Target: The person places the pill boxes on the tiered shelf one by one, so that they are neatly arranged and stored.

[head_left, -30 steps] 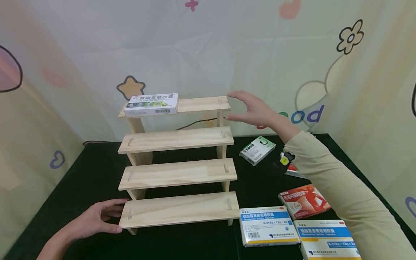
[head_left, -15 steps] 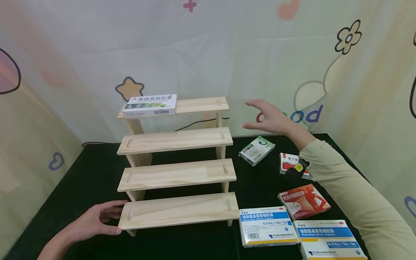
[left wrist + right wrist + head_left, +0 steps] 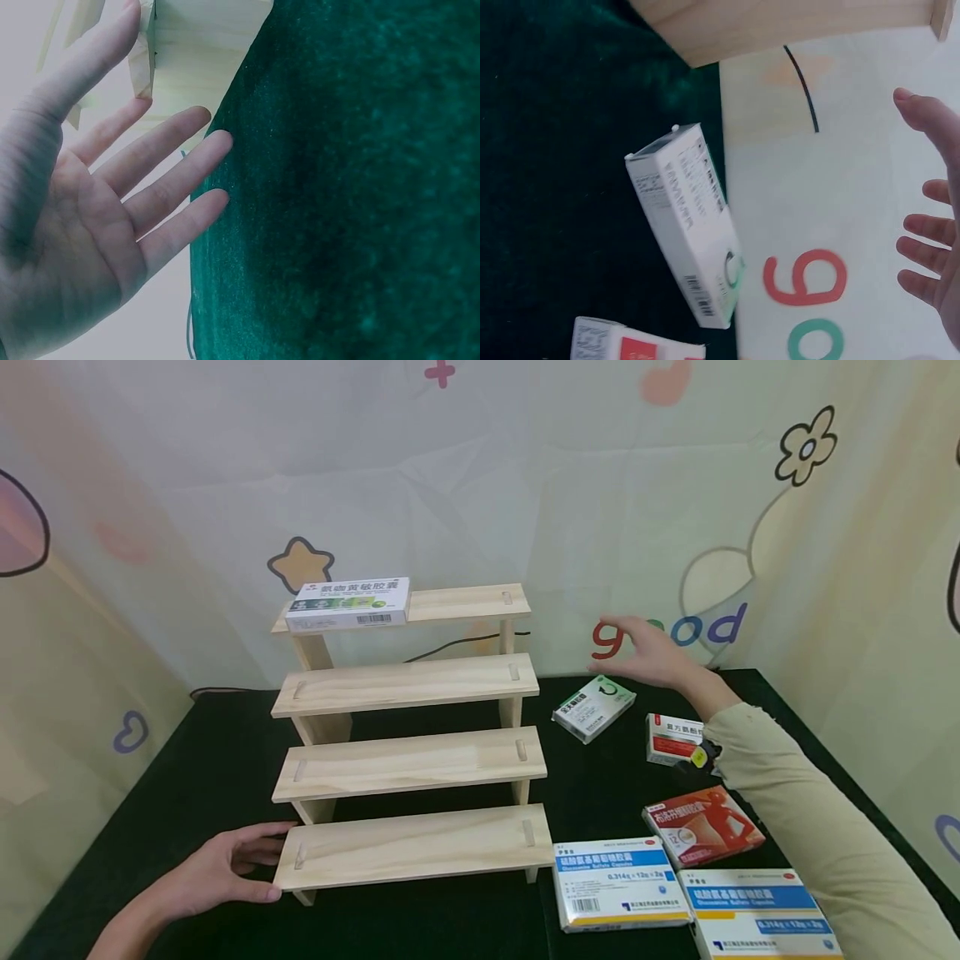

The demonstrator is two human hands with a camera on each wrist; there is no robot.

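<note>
Broadly, my feed shows a cartoon-printed curtain (image 3: pixel 480 485) behind a dark green tablecloth (image 3: pixel 225 752), and on that a four-step wooden stand (image 3: pixel 412 764). To its right lie one glucosamine sulfate box (image 3: pixel 621 885), its twin (image 3: pixel 761 912) and a red capsule box (image 3: pixel 703 827), flat and face up, I suppose so the labels read easily. A white capsule box (image 3: pixel 348 605) lies on the top step's left end; a green-and-white box (image 3: pixel 595 707) and a partly hidden red-and-white box (image 3: pixel 670 737) lie farther back on the cloth. I see the left hand (image 3: pixel 216 870) at the bottom step's left end, likely steadying the stand: fingers spread, thumb and index tips touching its corners. The right hand (image 3: pixel 651 653) hangs near the green-and-white box, thumb well parted from fingers, holding nothing.
</note>
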